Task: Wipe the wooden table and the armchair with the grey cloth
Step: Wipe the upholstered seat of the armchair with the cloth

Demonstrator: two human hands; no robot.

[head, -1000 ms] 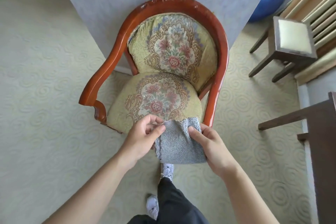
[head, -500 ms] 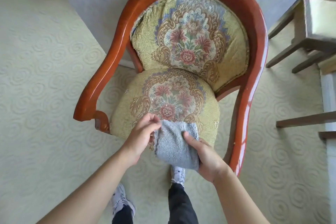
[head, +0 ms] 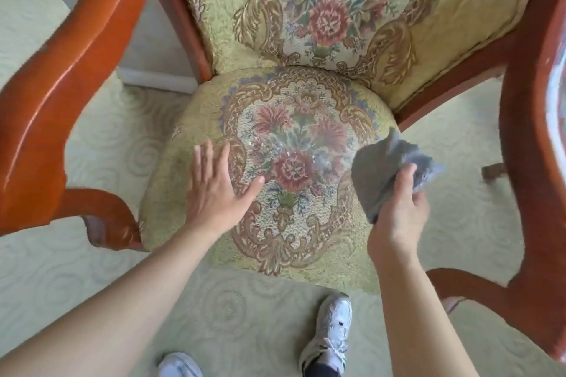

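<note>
The armchair (head: 46,95) fills the head view: a curved red-brown wooden frame around a yellow floral seat cushion (head: 294,168) and a matching backrest (head: 321,9). My right hand (head: 398,211) is closed on the bunched grey cloth (head: 379,168), which hangs over the right side of the seat. With its fingers spread, my left hand (head: 214,187) lies flat on the left part of the seat and holds nothing. The wooden table is out of view.
Pale patterned carpet (head: 92,285) surrounds the chair. My white trainers (head: 330,333) stand just in front of the seat. The chair's wooden arms (head: 533,162) rise on both sides of my hands. A grey wall and white skirting (head: 156,79) lie behind the chair.
I have leaned in much closer to the chair. My left hand let go of the cloth and now rests flat on the seat. My right hand carried the cloth to the right.
</note>
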